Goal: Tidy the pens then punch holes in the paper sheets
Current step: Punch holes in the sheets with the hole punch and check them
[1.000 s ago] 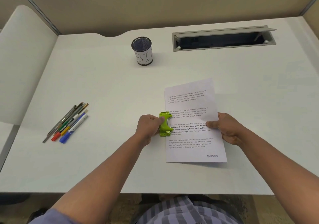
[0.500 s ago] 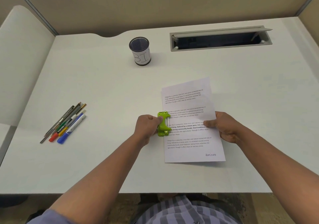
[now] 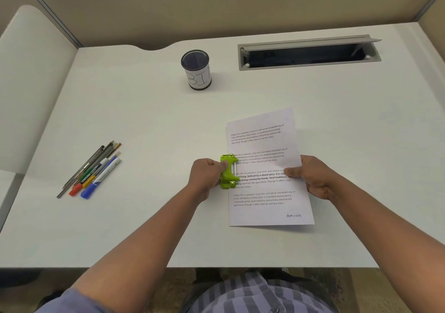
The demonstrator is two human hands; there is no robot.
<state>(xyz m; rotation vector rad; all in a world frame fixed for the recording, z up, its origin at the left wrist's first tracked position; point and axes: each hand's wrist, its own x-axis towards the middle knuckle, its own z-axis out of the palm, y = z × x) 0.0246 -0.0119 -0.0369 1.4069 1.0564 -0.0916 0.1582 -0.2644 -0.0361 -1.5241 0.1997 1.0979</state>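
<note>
Squarely in front of the person, a printed paper sheet (image 3: 265,163) lies on the white desk (image 3: 144,120), turned a little so its far end leans right. The green hole punch (image 3: 228,171) sits over the sheet's left edge at about mid-height. The left hand (image 3: 207,175) grips the punch from the left, fingers (image 3: 222,164) curled over its top and closed on it. The right hand (image 3: 310,177) pinches the sheet's right edge, thumb on top of the page and the other fingers tucked beneath. Well apart to the left, the pens (image 3: 92,168) lie loose in a slanted bundle on the desk: grey and black ones with red, green, yellow and blue markers. At the far middle stands a dark mesh cup (image 3: 196,69) with a white label, no pens showing in it. Right of it, a grey cable tray (image 3: 309,52) set into the desk stands with its flap raised.
</note>
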